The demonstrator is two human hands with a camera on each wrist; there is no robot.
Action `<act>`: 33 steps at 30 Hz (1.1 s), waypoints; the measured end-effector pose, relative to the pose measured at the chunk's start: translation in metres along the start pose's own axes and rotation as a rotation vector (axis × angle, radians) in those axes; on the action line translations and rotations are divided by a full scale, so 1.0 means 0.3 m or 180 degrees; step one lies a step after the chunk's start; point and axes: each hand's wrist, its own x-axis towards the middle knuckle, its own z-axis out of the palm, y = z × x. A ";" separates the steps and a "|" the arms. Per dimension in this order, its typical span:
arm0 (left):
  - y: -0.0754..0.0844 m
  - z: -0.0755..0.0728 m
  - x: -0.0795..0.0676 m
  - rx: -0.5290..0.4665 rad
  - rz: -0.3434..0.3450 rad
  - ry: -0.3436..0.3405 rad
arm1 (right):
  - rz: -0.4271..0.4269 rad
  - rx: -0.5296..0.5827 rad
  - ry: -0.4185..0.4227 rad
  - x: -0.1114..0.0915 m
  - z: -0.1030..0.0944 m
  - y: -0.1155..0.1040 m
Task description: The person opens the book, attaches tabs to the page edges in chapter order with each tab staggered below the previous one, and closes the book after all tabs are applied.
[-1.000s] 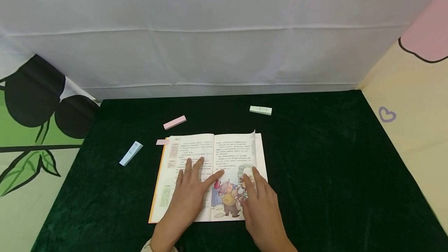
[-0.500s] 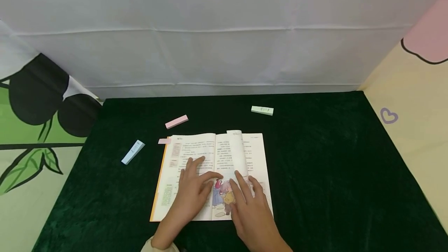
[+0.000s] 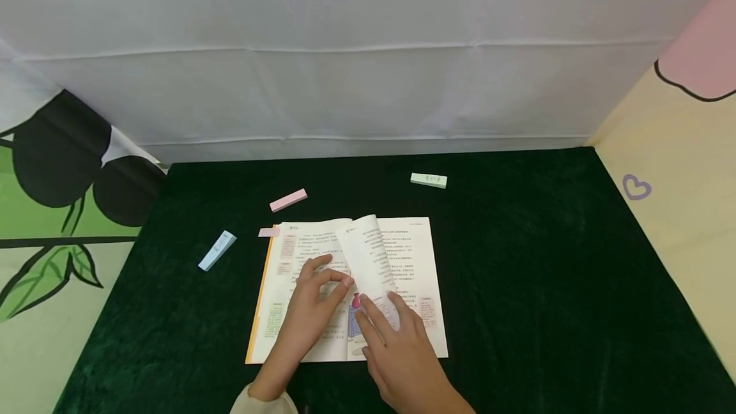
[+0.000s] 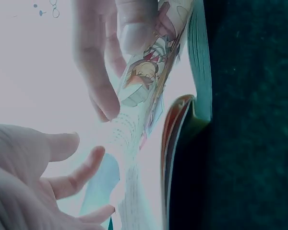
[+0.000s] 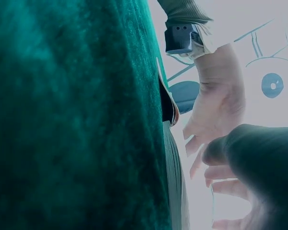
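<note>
An open book (image 3: 416,254) with printed text lies on the dark green cloth. One of its right-hand pages (image 3: 366,254) is lifted and bent over toward the left, its white underside showing. My right hand (image 3: 405,353) touches this bent page with extended fingers, over the lower right half of the book. On the left half rests my left hand (image 3: 310,308), its thumb and forefinger near the bent page's left edge. In the left wrist view the left hand's thumb (image 4: 63,146) stands apart from its fingers. A pink tab (image 3: 268,232) sticks out from the book's upper left edge.
A pink sticky-note pad (image 3: 289,200) lies behind the book, a blue one (image 3: 217,251) to its left, a pale green one (image 3: 429,181) at the back right. White cloth (image 3: 368,94) hangs behind the table (image 3: 546,273).
The right-hand page has been swept leftward by my right hand, from nearly flat to bent over toward the middle. My left hand has drawn its thumb and forefinger closer together.
</note>
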 end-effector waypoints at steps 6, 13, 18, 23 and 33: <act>0.016 0.008 0.001 0.0000 -0.0073 0.0113 | -0.0077 -0.0012 0.0017 0.004 -0.007 0.001; 0.014 0.010 -0.002 -0.0109 0.0038 0.0142 | -0.0198 0.0081 0.0202 0.002 -0.007 0.001; 0.004 0.008 -0.001 -0.0134 0.0067 0.0083 | -0.0273 0.0068 0.0285 0.002 -0.008 0.001; -0.003 0.002 0.000 -0.0134 0.0037 0.0069 | -0.0144 0.0203 0.0392 -0.001 -0.016 -0.001; -0.014 -0.044 -0.007 0.0027 -0.0222 0.0034 | 0.1617 0.1096 0.0739 -0.017 -0.053 0.048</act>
